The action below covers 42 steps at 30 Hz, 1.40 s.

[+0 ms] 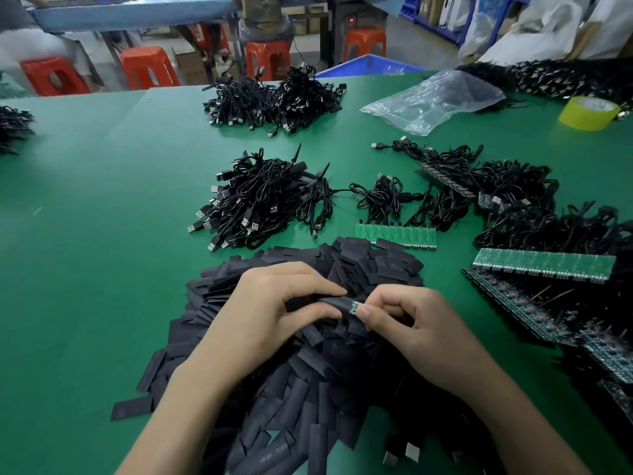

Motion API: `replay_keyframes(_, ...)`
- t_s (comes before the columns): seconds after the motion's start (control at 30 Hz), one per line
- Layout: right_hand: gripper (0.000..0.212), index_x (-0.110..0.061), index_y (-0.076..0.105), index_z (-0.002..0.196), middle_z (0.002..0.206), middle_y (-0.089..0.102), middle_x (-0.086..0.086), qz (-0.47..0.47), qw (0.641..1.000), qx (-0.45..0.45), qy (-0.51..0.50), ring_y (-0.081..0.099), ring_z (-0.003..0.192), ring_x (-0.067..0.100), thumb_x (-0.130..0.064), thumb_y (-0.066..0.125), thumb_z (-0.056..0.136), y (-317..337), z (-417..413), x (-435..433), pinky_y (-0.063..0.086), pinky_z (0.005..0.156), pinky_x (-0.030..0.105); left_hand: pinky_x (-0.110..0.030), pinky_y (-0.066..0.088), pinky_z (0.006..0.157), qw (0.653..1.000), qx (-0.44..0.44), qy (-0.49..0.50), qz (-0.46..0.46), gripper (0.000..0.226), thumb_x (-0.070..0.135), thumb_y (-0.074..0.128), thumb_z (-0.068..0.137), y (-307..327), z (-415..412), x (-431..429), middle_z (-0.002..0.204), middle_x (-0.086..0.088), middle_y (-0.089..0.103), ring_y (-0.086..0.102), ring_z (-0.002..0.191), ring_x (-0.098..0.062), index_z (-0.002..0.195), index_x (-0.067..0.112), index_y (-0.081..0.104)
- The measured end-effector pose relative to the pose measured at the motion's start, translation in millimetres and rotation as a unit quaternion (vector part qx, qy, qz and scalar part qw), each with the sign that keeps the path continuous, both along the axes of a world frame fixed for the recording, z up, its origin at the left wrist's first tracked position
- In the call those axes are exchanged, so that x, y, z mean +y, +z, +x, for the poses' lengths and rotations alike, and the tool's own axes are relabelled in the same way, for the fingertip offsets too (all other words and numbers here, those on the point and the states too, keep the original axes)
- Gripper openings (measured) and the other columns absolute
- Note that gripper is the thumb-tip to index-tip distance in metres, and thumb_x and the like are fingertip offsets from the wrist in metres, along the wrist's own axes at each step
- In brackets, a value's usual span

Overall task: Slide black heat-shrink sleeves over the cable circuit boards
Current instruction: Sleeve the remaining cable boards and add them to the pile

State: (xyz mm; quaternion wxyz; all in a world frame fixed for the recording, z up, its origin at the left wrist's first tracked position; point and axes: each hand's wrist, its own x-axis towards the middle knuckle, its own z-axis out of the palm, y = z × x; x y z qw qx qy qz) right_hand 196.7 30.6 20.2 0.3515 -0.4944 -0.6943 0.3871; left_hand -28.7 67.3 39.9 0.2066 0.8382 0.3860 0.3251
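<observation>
Working over a green bench mat [85, 234], we grip a black heat-shrink sleeve [329, 301] in our left hand [270, 303] and pinch a small circuit board [354, 308] in our right hand [411, 323], board end at the sleeve's mouth, above the near pile of sleeves [308, 378]. USB cable bundles [260, 204] lie farther off, panel strips of boards [395, 236] to the right, a yellow tape roll [587, 113] far right, and orange stools [149, 72] beyond the table.

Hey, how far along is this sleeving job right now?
Done: the cable bundle behind the pile shows black sleeved ends sticking up, so some look finished. In hand: the left hand grips one sleeve while the right hand pinches a circuit board, green tip showing at the sleeve's mouth. Left: rows of bare green boards to the right, and a large sleeve pile.
</observation>
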Motion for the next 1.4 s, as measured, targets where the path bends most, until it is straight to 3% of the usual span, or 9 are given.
replay_keyframes(0.17,0.026,-0.031,0.065,0.073,0.057,0.057,-0.010,-0.001,1.000,0.008,-0.008,0.045,0.054,0.002,-0.031,0.065,0.099,-0.9,-2.1,-0.8,0.035,0.054,0.022,-0.025,0.054,0.079,1.000,0.008,-0.017,0.005,0.021,0.030,0.081,0.085,-2.4,6.2,-2.6,0.093,0.015,0.071,0.067,0.087,-0.001,0.105,0.024,0.079)
replay_keyframes(0.3,0.024,-0.028,0.068,0.081,0.063,0.059,0.001,-0.014,1.000,0.011,0.000,0.047,0.057,0.007,-0.048,0.060,0.093,-0.4,0.1,0.3,0.037,0.057,0.025,-0.028,0.054,0.078,1.000,0.015,-0.007,0.011,0.024,0.032,0.082,0.083,-3.5,4.0,-1.9,0.093,0.014,0.072,0.067,0.086,-0.001,0.106,0.024,0.079)
replay_keyframes(0.37,0.026,-0.025,0.068,0.087,0.063,0.055,-0.002,-0.032,0.999,0.026,0.002,0.047,0.060,0.007,-0.049,0.058,0.092,-1.0,2.9,1.9,0.038,0.060,0.027,-0.029,0.054,0.078,1.000,-0.002,-0.002,0.014,0.021,0.032,0.080,0.084,-3.9,3.0,-1.5,0.092,0.013,0.072,0.067,0.085,-0.002,0.103,0.024,0.079)
replay_keyframes(0.57,0.016,-0.024,0.068,0.086,0.062,0.054,-0.012,-0.038,0.997,0.060,-0.005,0.049,0.061,0.004,-0.038,0.061,0.091,-1.4,4.5,4.0,0.038,0.062,0.017,-0.022,0.053,0.080,0.999,-0.027,-0.002,0.035,0.020,0.030,0.079,0.086,-4.7,2.6,-2.4,0.094,0.014,0.071,0.067,0.087,0.000,0.104,0.021,0.079)
replay_keyframes(0.9,0.011,-0.025,0.069,0.083,0.062,0.054,-0.011,-0.038,0.997,0.066,-0.015,0.048,0.061,0.006,-0.030,0.067,0.093,-1.3,4.2,4.4,0.039,0.062,0.023,-0.027,0.054,0.073,0.998,-0.015,-0.009,0.056,0.021,0.029,0.079,0.087,-7.2,5.2,-3.2,0.090,0.011,0.069,0.065,0.082,-0.002,0.105,0.019,0.078)
replay_keyframes(1.07,0.014,-0.027,0.070,0.085,0.062,0.055,-0.005,-0.030,0.998,0.044,-0.024,0.048,0.060,0.011,-0.022,0.068,0.098,-4.0,4.1,3.1,0.040,0.060,0.029,-0.028,0.054,0.073,0.998,0.011,-0.010,0.061,0.023,0.032,0.075,0.089,-8.4,5.2,-3.4,0.091,0.011,0.068,0.065,0.081,-0.004,0.108,0.019,0.078)
replay_keyframes(1.2,0.014,-0.027,0.069,0.084,0.066,0.057,0.011,-0.011,0.999,0.028,-0.031,0.047,0.059,0.012,-0.022,0.068,0.097,-5.5,-0.5,2.0,0.040,0.058,0.034,-0.032,0.056,0.073,0.996,0.041,-0.014,0.077,0.024,0.033,0.074,0.091,-9.9,5.1,-3.3,0.092,0.008,0.070,0.067,0.080,-0.010,0.109,0.019,0.078)
replay_keyframes(1.4,0.017,-0.028,0.070,0.082,0.062,0.055,-0.012,-0.007,0.998,0.038,-0.043,0.049,0.062,0.006,-0.039,0.061,0.090,-2.2,1.2,3.7,0.042,0.062,0.035,-0.031,0.055,0.071,0.997,-0.014,-0.002,0.080,0.021,0.031,0.076,0.089,-9.7,8.4,-4.8,0.089,0.008,0.070,0.066,0.079,-0.008,0.104,0.017,0.080)
